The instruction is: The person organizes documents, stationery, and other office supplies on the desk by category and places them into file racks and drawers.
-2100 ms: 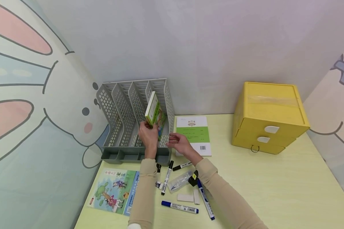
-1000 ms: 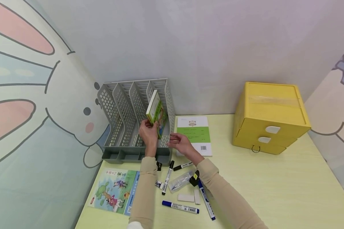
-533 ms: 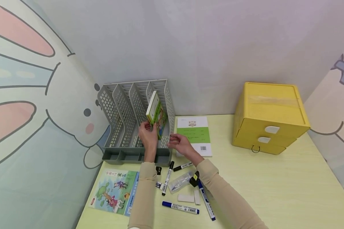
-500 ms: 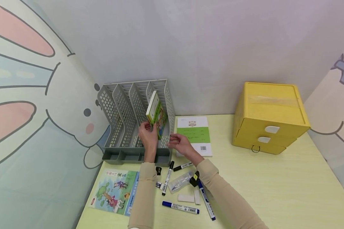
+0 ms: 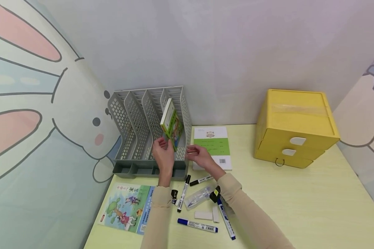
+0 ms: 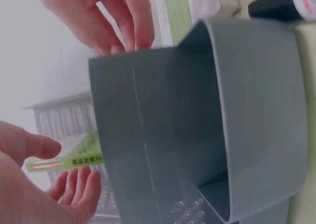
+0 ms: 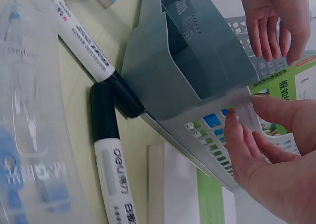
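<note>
A green-and-white book (image 5: 171,122) stands upright, slightly tilted, in the rightmost slot of the grey desk organizer (image 5: 134,162). My left hand (image 5: 163,155) is just in front of the book's lower near edge. Its thumb and fingers are spread apart in the left wrist view, with the book's green spine (image 6: 64,162) beyond them and nothing gripped. My right hand (image 5: 202,157) holds the front edge of the organizer's right side wall. In the right wrist view its thumb and fingers (image 7: 237,140) pinch that perforated wall (image 7: 212,135).
Another green-and-white book (image 5: 213,133) lies right of the organizer. A picture book (image 5: 124,207) lies at front left. Blue markers (image 5: 197,225), black markers (image 5: 184,193), a clear packaged item (image 5: 199,197) and white blocks (image 5: 203,215) lie in front. A yellow drawer box (image 5: 296,128) stands at right.
My left hand has let go of the book and drawn back a little toward me, its fingers parting. The book stays in the slot. My right hand keeps its place at the organizer's wall.
</note>
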Motion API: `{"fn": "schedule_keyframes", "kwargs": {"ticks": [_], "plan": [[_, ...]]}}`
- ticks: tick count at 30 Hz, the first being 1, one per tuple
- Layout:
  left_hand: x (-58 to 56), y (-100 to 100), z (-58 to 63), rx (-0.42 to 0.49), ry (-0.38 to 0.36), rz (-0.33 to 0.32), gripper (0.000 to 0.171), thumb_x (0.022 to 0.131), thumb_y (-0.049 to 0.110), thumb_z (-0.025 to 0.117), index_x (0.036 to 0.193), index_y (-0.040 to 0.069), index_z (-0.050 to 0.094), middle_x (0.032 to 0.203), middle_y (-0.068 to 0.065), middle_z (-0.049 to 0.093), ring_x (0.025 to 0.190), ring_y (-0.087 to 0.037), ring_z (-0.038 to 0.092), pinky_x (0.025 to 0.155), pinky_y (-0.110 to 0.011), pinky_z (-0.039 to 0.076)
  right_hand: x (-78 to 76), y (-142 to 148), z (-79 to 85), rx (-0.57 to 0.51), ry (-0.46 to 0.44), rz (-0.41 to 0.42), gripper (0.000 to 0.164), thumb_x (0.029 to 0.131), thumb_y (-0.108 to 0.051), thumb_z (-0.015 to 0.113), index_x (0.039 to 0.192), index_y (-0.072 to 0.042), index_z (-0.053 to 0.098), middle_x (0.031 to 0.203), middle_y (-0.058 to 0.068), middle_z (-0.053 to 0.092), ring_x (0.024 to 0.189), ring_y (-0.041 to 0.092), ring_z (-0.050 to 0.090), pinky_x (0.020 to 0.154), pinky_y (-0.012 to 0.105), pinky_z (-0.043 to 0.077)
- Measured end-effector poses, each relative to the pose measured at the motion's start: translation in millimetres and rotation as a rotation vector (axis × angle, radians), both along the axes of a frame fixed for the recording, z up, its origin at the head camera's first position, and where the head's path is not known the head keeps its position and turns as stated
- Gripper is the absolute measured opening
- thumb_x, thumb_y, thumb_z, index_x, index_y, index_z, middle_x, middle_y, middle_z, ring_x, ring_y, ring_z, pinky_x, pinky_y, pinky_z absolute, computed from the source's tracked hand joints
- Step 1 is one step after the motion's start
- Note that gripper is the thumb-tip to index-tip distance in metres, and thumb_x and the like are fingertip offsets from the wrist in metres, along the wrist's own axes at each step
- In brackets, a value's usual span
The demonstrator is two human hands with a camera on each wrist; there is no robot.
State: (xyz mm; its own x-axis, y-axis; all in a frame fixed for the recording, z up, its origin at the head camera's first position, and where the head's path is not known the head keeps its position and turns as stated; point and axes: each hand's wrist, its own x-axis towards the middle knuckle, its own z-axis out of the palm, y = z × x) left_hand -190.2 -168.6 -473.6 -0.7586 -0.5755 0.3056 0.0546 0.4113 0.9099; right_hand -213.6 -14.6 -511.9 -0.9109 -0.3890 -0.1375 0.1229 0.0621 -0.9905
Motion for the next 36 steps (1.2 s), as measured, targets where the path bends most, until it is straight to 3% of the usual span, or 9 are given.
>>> {"fn": "schedule_keyframes", "kwargs": {"ticks": [6, 14, 21, 28, 36], "plan": [[10.1, 9.6, -3.7, -0.087, 0.01, -0.056, 0.027, 0.099, 0.009, 0.068, 0.119, -0.009, 0.063, 0.106, -0.022, 0.066, 0.093, -0.034, 0.067, 0.079, -0.046, 0.058, -3.4, 14.5, 6.4, 0.055, 0.034, -0.018, 0.048, 0.098, -0.007, 0.069, 0.142, 0.006, 0.053, 0.135, 0.025, 0.061, 0.122, 0.039, 0.061, 0.098, 0.042, 0.054], [28.0, 17.6, -7.8, -0.342, -0.044, -0.188, 0.023, 0.094, 0.007, 0.072, 0.114, -0.005, 0.07, 0.104, -0.025, 0.067, 0.09, -0.038, 0.066, 0.073, -0.052, 0.055, -6.1, 42.4, 9.3, 0.105, 0.092, -0.043, 0.041, 0.098, -0.009, 0.069, 0.136, 0.003, 0.059, 0.13, 0.02, 0.065, 0.118, 0.036, 0.064, 0.095, 0.04, 0.055], [46.4, 21.0, -5.2, -0.551, -0.107, -0.28, 0.018, 0.091, 0.009, 0.077, 0.105, -0.002, 0.075, 0.098, -0.018, 0.071, 0.088, -0.034, 0.067, 0.07, -0.049, 0.056, -10.1, 73.2, 13.7, 0.175, 0.136, -0.053, 0.039, 0.097, -0.009, 0.071, 0.132, 0.004, 0.061, 0.131, 0.025, 0.064, 0.119, 0.038, 0.063, 0.098, 0.044, 0.054], [51.5, 17.8, -3.3, -0.67, -0.157, -0.328, 0.009, 0.088, 0.009, 0.08, 0.094, 0.003, 0.077, 0.092, -0.012, 0.073, 0.083, -0.031, 0.069, 0.071, -0.046, 0.057, -16.2, 102.5, 9.2, 0.305, 0.142, -0.068, 0.044, 0.098, -0.011, 0.07, 0.136, 0.008, 0.057, 0.133, 0.024, 0.063, 0.122, 0.04, 0.061, 0.102, 0.047, 0.051], [49.8, 10.4, -9.8, -0.811, -0.145, -0.327, 0.005, 0.086, 0.008, 0.081, 0.089, 0.006, 0.077, 0.092, -0.009, 0.073, 0.082, -0.03, 0.068, 0.073, -0.045, 0.057, -18.6, 129.5, -2.1, 0.391, 0.171, -0.086, 0.044, 0.098, -0.01, 0.068, 0.135, 0.011, 0.055, 0.134, 0.029, 0.06, 0.123, 0.046, 0.059, 0.101, 0.051, 0.051]]}}
